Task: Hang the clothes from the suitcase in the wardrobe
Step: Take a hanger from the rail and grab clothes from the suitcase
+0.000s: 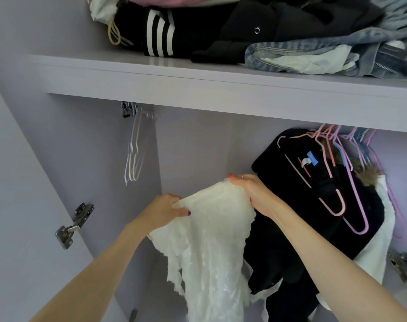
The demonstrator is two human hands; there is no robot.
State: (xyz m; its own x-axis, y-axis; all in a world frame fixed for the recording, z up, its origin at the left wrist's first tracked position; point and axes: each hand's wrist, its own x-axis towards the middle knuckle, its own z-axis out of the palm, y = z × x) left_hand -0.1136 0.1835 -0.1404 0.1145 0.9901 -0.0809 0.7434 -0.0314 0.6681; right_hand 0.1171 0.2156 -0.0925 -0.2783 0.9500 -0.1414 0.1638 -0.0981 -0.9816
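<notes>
A white lacy garment (209, 240) hangs down in front of the open lilac wardrobe (198, 147). My left hand (165, 209) grips its upper left edge. My right hand (251, 191) holds its top at the right, fingers curled over the cloth, where a small bit of metal shows by the fingertips. Several empty white hangers (134, 154) dangle at the back left under the shelf. At the right, a black garment (314, 201) hangs on pink and purple hangers (337, 173). The suitcase is out of view.
The shelf (221, 89) above carries a pile of folded clothes: black with white stripes (160, 33), denim (314, 56). A white cloth (379, 240) hangs behind the black garment. Door hinges sit at the left (73, 225) and right (404, 268).
</notes>
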